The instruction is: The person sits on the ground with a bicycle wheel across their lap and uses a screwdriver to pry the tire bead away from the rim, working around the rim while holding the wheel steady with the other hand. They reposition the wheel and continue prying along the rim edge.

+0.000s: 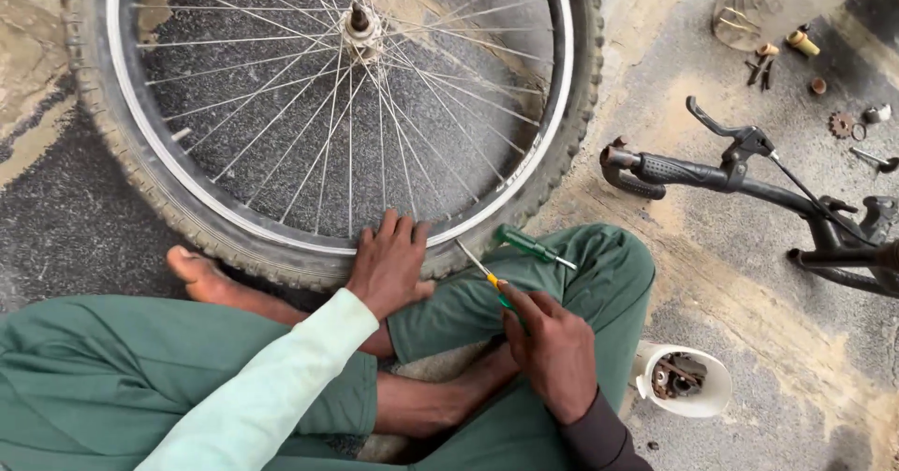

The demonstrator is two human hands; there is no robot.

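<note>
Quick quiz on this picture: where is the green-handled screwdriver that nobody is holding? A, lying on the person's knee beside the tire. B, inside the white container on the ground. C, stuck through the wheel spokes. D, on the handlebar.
A: the green-handled screwdriver lies loose on the green trouser knee next to the tire, while the right hand holds a different, yellow-and-green one.
</note>
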